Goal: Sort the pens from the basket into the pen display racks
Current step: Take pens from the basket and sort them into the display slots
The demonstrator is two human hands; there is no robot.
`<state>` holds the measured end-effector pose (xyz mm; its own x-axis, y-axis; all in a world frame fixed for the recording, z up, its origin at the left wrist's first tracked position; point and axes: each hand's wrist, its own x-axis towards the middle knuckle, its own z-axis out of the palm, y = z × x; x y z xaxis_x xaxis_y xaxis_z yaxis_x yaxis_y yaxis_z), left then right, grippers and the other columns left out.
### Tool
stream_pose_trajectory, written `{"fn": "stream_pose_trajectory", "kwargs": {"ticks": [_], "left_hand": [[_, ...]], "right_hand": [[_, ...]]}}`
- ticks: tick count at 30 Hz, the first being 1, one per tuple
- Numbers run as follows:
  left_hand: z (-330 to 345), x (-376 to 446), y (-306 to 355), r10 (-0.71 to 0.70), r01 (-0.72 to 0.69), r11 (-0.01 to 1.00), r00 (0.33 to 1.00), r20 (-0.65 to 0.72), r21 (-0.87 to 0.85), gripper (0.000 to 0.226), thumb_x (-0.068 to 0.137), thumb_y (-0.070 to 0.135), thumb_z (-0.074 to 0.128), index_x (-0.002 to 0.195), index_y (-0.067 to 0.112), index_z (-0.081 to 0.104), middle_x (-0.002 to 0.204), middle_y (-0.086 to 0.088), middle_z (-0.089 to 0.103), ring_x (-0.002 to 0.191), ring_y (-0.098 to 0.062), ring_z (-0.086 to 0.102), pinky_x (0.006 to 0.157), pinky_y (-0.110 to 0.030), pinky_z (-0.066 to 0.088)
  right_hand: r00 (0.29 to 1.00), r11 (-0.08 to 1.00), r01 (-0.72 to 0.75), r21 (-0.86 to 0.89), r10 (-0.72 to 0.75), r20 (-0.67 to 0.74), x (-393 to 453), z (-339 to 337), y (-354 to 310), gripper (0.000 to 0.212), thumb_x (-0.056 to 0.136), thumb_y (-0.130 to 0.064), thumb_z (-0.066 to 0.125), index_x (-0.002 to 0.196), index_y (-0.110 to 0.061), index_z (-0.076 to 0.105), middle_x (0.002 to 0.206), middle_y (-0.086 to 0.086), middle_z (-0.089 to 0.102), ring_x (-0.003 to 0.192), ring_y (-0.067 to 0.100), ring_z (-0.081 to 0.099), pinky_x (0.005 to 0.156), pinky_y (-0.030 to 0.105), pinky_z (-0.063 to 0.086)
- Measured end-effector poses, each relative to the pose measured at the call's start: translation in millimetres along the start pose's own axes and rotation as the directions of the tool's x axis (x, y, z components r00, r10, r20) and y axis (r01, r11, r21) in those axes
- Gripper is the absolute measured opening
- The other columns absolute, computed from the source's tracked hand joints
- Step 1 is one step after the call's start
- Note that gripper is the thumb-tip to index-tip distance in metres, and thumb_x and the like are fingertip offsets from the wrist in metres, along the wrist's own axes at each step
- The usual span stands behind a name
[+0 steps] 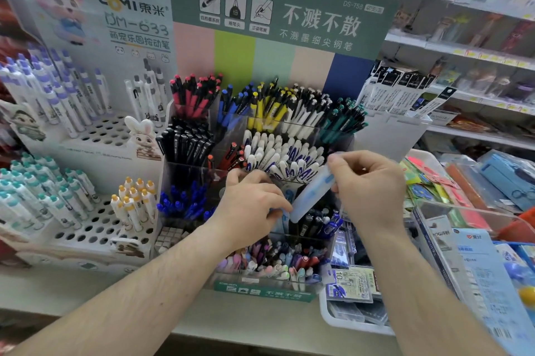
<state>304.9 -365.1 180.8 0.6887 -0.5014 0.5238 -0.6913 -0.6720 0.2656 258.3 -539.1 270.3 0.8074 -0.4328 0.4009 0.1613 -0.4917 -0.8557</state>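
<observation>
Both my forearms reach in from the bottom of the view and meet over the middle of the tiered clear pen rack (289, 237). My right hand (369, 185) is raised, wrist bent, thumb and forefinger pinching the upper end of a pale blue translucent pen (311, 192) that slants down toward the left. My left hand (250, 205) sits lower with its back up and knuckles toward the rack, its fingers curled round the pen's lower end; whatever else it may hold under the palm is hidden from me. The pen hangs between the two hands, just above the compartment of dark and blue pens (317, 222) and in front of the white-and-blue capped pens (285, 158). Behind those stand rows of red, blue, yellow, white and teal clickers beneath the green header card (283, 5). To my left is a white perforated stand (95, 228) with white pens set upright in its holes. To my right a white tray (335, 318) holds packets of refills, just beside the rack.
</observation>
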Motion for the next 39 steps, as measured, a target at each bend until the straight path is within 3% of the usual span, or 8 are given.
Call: {"fn": "stream_pose_trajectory", "kwargs": {"ticks": [6,10,17,23,29,33,36,39], "left_hand": [[2.6,-0.3,-1.6,0.016,-0.015,0.999,0.999,-0.035,0.029,0.016,0.071,0.033,0.067,0.081,0.042,0.077,0.083,0.023,0.071,0.097,-0.010,0.048,0.081,-0.046,0.032],[3.5,-1.4,-2.2,0.011,-0.010,0.999,1.000,-0.023,0.030,0.017,0.071,0.031,0.069,0.082,0.042,0.076,0.085,0.022,0.071,0.098,-0.014,0.054,0.083,-0.049,0.035],[2.7,-2.1,-1.2,-0.020,0.020,1.000,1.000,-0.005,0.014,0.021,0.072,0.034,0.064,0.086,0.044,0.076,0.087,0.024,0.071,0.100,-0.014,0.054,0.084,-0.045,0.027],[1.9,-3.3,-0.1,-0.026,0.026,1.000,0.999,-0.022,-0.011,0.018,0.075,0.034,0.065,0.085,0.044,0.076,0.088,0.024,0.071,0.101,-0.014,0.056,0.085,-0.044,0.027],[3.2,-2.0,1.7,-0.041,0.040,0.999,0.998,-0.056,-0.025,0.017,0.074,0.034,0.066,0.084,0.042,0.076,0.090,0.022,0.072,0.099,-0.009,0.052,0.082,-0.041,0.028],[3.8,-3.2,2.9,-0.055,0.053,0.998,0.997,-0.063,-0.036,0.018,0.073,0.034,0.065,0.084,0.039,0.077,0.095,0.020,0.073,0.101,-0.008,0.049,0.084,-0.038,0.023],[1.3,-6.7,4.9,-0.074,0.071,0.996,0.995,-0.066,-0.049,0.022,0.073,0.031,0.066,0.091,0.036,0.077,0.101,0.019,0.073,0.104,-0.007,0.051,0.083,-0.027,0.014],[-3.6,-12.6,8.8,-0.109,0.104,0.993,0.991,-0.081,-0.059,0.029,0.073,0.029,0.068,0.101,0.031,0.075,0.105,0.016,0.072,0.107,-0.008,0.055,0.086,-0.030,0.022]], "right_hand": [[0.966,0.985,-0.078,-0.152,0.112,0.233,-5.3,18.6,10.3,0.029,0.088,-0.025,0.069,0.066,-0.007,0.069,0.060,0.012,0.066,0.063,0.031,0.065,0.066,0.047,0.058],[0.912,0.941,-0.090,-0.326,0.210,0.353,-6.1,25.1,15.2,0.024,0.086,-0.022,0.066,0.064,-0.013,0.071,0.059,0.001,0.067,0.061,0.018,0.065,0.069,0.036,0.058],[0.897,0.865,0.010,-0.502,0.214,0.387,-2.5,33.5,18.4,0.026,0.083,-0.029,0.072,0.059,-0.025,0.063,0.062,-0.010,0.063,0.062,0.008,0.058,0.058,0.027,0.047],[0.871,0.806,0.011,-0.591,0.283,0.403,0.6,31.7,24.5,0.029,0.084,-0.031,0.071,0.058,-0.022,0.062,0.058,-0.006,0.062,0.062,0.013,0.060,0.060,0.031,0.053],[0.844,0.728,0.067,-0.682,0.323,0.427,-1.8,35.3,26.6,0.026,0.087,-0.037,0.068,0.064,-0.029,0.058,0.071,-0.008,0.064,0.075,0.018,0.063,0.063,0.030,0.049],[0.842,0.731,0.063,-0.680,0.327,0.429,-0.1,36.8,24.8,0.018,0.087,-0.035,0.068,0.071,-0.030,0.062,0.073,-0.008,0.064,0.077,0.019,0.063,0.063,0.030,0.049],[0.859,0.747,0.064,-0.662,0.296,0.417,-2.3,34.9,25.2,0.006,0.084,-0.033,0.067,0.082,-0.028,0.069,0.079,-0.008,0.068,0.081,0.019,0.065,0.068,0.033,0.055],[0.926,0.786,0.089,-0.612,0.161,0.341,-13.0,31.4,20.9,0.014,0.085,-0.037,0.065,0.096,-0.031,0.071,0.088,-0.009,0.071,0.086,0.019,0.065,0.073,0.034,0.055]]}}
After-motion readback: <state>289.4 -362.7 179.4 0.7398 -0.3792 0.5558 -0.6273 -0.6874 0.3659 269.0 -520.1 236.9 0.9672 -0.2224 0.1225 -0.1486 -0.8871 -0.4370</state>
